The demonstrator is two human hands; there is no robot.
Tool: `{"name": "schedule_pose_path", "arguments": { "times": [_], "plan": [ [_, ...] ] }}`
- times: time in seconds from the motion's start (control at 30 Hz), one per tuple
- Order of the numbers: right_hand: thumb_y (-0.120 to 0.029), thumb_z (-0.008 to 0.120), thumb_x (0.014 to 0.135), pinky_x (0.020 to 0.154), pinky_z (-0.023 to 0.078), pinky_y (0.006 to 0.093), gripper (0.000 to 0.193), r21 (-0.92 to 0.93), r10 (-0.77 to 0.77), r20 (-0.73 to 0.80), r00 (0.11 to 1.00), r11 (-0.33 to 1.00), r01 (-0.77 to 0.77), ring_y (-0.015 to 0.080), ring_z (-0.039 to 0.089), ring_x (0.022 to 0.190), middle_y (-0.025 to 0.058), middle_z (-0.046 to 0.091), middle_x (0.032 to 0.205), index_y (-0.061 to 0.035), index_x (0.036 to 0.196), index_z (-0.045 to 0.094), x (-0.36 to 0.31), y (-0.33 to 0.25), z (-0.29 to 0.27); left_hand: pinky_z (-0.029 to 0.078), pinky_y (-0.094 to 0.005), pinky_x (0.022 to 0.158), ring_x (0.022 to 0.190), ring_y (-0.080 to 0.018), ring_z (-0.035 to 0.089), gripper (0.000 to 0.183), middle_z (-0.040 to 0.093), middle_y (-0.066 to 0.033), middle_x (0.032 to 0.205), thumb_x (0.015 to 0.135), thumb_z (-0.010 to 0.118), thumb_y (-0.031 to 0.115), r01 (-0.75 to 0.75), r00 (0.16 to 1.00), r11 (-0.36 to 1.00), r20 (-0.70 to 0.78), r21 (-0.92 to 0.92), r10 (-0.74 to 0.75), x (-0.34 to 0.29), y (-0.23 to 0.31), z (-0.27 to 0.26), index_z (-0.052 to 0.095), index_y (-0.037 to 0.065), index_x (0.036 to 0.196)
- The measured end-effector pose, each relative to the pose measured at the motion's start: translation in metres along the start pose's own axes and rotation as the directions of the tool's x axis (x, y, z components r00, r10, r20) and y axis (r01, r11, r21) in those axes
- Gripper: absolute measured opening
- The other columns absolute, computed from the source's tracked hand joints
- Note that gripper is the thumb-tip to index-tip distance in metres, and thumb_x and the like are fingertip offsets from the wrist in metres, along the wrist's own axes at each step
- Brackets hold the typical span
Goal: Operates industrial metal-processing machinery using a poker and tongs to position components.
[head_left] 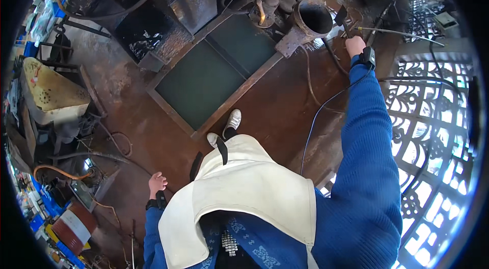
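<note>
My right arm in a blue knitted sleeve stretches far out to the right. At its end my right hand (355,46) is closed around the lower end of a dark metal tool (342,16) with a flat, squarish head; its exact kind is unclear. Just left of it stands a rusty, open-topped metal cylinder (313,18). My left hand (158,183) hangs low at my left side, its fingers loosely bent and partly apart, with nothing visible in it. A cream apron (254,192) covers my front.
Ahead of my feet, a rusty-framed pit (201,85) holds dark greenish liquid, with a crossbar over it. Hoses (114,154) trail across the brown floor at left. A stained, pale, tapered block (53,88) and a red-and-white drum (74,225) stand left. A patterned metal grille (428,131) lines the right.
</note>
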State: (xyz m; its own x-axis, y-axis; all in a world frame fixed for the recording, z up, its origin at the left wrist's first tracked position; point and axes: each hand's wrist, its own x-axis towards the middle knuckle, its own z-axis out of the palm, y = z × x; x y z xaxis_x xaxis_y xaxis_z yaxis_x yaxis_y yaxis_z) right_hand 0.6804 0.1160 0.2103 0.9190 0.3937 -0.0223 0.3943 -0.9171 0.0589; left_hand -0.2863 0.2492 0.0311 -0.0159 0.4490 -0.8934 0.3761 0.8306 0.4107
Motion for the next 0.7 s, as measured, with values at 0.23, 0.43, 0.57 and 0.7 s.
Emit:
{"name": "schedule_pose_path", "arguments": {
  "times": [0.23,0.43,0.57,0.7],
  "plan": [
    [-0.015,0.056,0.085,0.039,0.04,0.031,0.024,0.838,0.213,0.4,0.891,0.309,-0.45,0.0189,0.052,0.048,0.006,0.052,0.056,-0.0068,0.064,0.053,-0.031,0.06,-0.01,0.029,-0.0243,0.035,0.046,-0.0122,0.046,0.012,0.049,0.0017,0.063,0.084,0.055,0.006,0.446,0.827,0.786,0.534,-0.429,-0.177,0.006,-0.01,0.022,0.056,0.019,0.083],
    [-0.023,0.058,0.09,0.036,0.026,0.0201,0.026,0.748,-0.244,0.625,0.741,-0.084,-0.658,0.0063,0.039,0.044,-0.0042,0.043,0.057,-0.0138,0.069,0.047,-0.059,0.015,0.003,0.028,-0.0219,0.036,0.044,-0.0098,0.043,0.014,0.049,0.0013,0.064,0.085,0.052,0.006,0.086,0.994,0.887,0.101,-0.454,-0.044,-0.045,-0.066,0.063,0.053,0.019,0.082],
    [-0.023,0.062,0.089,0.035,0.024,0.019,0.017,0.544,-0.226,0.811,0.539,-0.043,-0.838,0.0045,0.035,0.043,-0.0043,0.045,0.062,-0.0103,0.083,0.053,-0.07,0.03,0.036,0.034,-0.0251,0.039,0.047,-0.0118,0.047,0.023,0.053,-0.0033,0.068,0.084,0.05,0.004,-0.004,0.946,0.983,-0.32,-0.184,-0.057,-0.063,-0.064,0.173,0.058,0.015,0.102],
    [-0.017,0.061,0.088,0.036,0.025,0.0185,0.019,0.376,-0.456,0.847,0.274,0.15,-0.914,0.0041,0.032,0.041,-0.0036,0.047,0.066,-0.0079,0.104,0.056,-0.063,0.014,0.031,0.04,-0.0261,0.045,0.058,-0.012,0.056,0.035,0.062,-0.007,0.08,0.085,0.049,0.005,0.177,0.966,0.895,-0.1,-0.41,-0.237,-0.112,-0.088,0.268,0.058,0.007,0.119]
  ]
}}
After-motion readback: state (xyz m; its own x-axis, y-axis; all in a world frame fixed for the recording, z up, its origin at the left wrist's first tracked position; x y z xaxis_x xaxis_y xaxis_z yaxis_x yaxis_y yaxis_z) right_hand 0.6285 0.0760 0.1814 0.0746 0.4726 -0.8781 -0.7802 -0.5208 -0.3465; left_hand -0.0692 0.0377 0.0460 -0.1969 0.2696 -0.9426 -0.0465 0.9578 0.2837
